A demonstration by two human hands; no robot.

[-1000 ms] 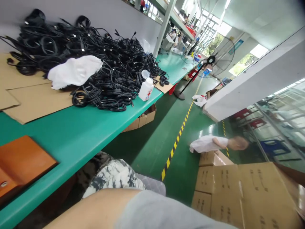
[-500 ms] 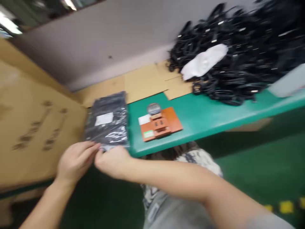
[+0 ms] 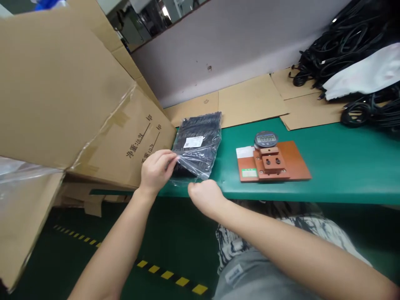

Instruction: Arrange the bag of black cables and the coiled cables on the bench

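Observation:
A clear plastic bag (image 3: 197,143) packed with black parts and bearing a white label lies on the green bench (image 3: 343,166) at its near left edge. My left hand (image 3: 158,168) pinches the bag's near left corner. My right hand (image 3: 204,196) is closed on the bag's open near edge, at the bench's front lip. Both hands pull the plastic apart slightly.
An orange fixture plate (image 3: 275,161) with a round digital gauge (image 3: 265,138) sits right of the bag. A large open cardboard carton (image 3: 62,96) leans at the left. Flat cardboard sheets (image 3: 250,100) line the wall. Coiled black cables (image 3: 353,37) and a white cloth (image 3: 365,75) pile at far right.
The view swung from the aisle back to the bench. My hands have come onto the bag's near edge and spread apart, left gripping the corner, right lower at the lip.

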